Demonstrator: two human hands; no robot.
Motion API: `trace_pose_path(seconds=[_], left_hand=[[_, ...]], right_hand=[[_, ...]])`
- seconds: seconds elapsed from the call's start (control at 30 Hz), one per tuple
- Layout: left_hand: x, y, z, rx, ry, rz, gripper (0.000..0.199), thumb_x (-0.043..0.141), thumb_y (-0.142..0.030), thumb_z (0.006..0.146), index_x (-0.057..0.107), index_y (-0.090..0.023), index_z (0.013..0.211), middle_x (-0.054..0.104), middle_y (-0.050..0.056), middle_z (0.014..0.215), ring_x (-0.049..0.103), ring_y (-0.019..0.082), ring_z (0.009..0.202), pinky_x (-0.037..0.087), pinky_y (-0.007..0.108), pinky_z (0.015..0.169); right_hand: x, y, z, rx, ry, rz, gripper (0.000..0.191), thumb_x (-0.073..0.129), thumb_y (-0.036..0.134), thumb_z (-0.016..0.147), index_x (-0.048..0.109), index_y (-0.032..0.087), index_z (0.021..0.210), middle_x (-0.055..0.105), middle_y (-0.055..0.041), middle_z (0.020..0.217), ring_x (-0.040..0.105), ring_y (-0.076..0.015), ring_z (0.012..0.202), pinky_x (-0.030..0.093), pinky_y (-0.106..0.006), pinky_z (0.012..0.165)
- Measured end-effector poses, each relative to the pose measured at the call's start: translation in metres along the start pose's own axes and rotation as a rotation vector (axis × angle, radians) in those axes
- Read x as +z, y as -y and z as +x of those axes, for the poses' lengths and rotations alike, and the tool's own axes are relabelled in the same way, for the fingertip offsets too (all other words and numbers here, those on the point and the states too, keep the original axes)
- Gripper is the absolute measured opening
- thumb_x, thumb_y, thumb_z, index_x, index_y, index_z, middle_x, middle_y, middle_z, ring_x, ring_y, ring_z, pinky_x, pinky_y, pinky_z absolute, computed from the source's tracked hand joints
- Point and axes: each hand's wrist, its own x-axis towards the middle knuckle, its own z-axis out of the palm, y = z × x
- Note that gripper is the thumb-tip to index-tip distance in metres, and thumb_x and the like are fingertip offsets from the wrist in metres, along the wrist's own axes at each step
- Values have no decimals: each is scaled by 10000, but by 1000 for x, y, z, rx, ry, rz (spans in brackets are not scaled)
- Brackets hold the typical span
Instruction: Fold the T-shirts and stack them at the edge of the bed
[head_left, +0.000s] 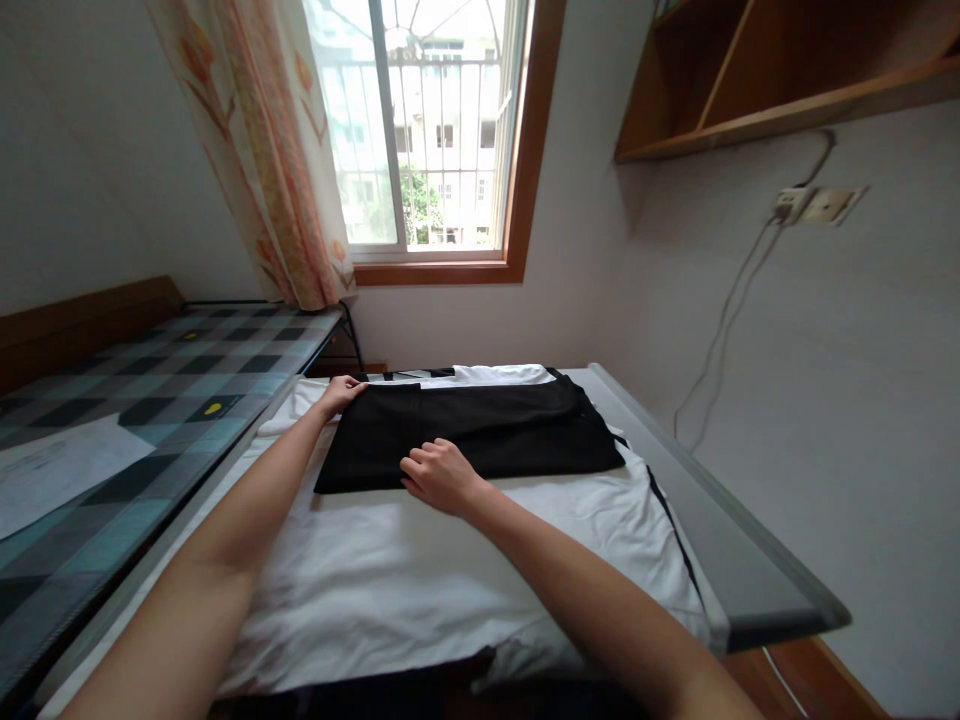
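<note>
A black folded garment point(495, 430) lies flat across a white cloth garment point(360, 570) spread over the table. At its far left corner my left hand point(343, 392) has thumb and fingers closed on the black fabric. My right hand point(439, 475) rests over the near edge of the same garment, left of its middle, with fingers curled in. Whether cloth is pinched under those fingers is hidden. Another white piece with black trim point(502, 375) shows beyond the black garment's far edge.
The grey tabletop point(720, 530) shows along the right, beside the wall. On the left stands a bed with a checked mattress point(247, 345) and a paper sheet point(71, 465). A curtain point(262, 150) hangs by the window, and cables point(724, 340) hang from a wall socket point(829, 205).
</note>
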Motion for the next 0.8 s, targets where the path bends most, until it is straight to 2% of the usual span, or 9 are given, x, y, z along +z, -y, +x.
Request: trace_pose_path(seconds=[0.13,0.33,0.47,0.57,0.63,0.7,0.8], left_hand=[[6,6,5,-30,-62,57,307,670,-440,698,629,-140,747,671,79,739,629,215,731,463,267,624],[8,7,4,-48,-103,146,220,658,-379,700,643,-168,759,702,99,849,656,239,853,477,274,719],[8,3,0,-56,-106,187,246,616,-374,750,643,-155,861,694,89,870,656,228,846,482,269,712],[7,-6,-9,-53,-156,228,279,577,-364,795,633,-154,970,667,109,956,633,249,929,480,304,769],[8,-16,-20,19,-242,331,265,547,-347,825,638,-167,997,632,138,1041,596,289,1023,460,355,833],[12,-27,-34,166,-307,493,245,508,-335,859,658,-183,979,610,155,1077,566,325,1076,427,406,883],[23,-40,-54,354,-236,643,311,436,-360,916,690,-187,963,642,155,1065,577,329,1071,383,445,941]], right_hand=[[1,2,1,-31,-26,-7,209,446,288,968,603,176,888,672,-63,887,607,-174,830,358,-306,735],[1,3,0,29,16,18,172,514,322,943,611,183,919,673,-53,881,621,-172,809,371,-295,711],[1,3,0,37,17,30,172,513,325,942,611,184,928,675,-50,893,626,-174,817,380,-286,714],[1,3,0,40,22,38,166,522,327,936,604,184,925,674,-48,897,627,-175,814,383,-284,709],[2,2,0,42,27,42,165,527,332,933,602,185,930,673,-49,900,626,-175,816,387,-283,712],[3,2,1,46,34,47,167,533,336,931,604,185,941,672,-53,904,625,-175,821,392,-282,722],[3,2,1,48,37,50,169,535,334,930,608,182,948,670,-60,908,624,-175,826,399,-282,733]])
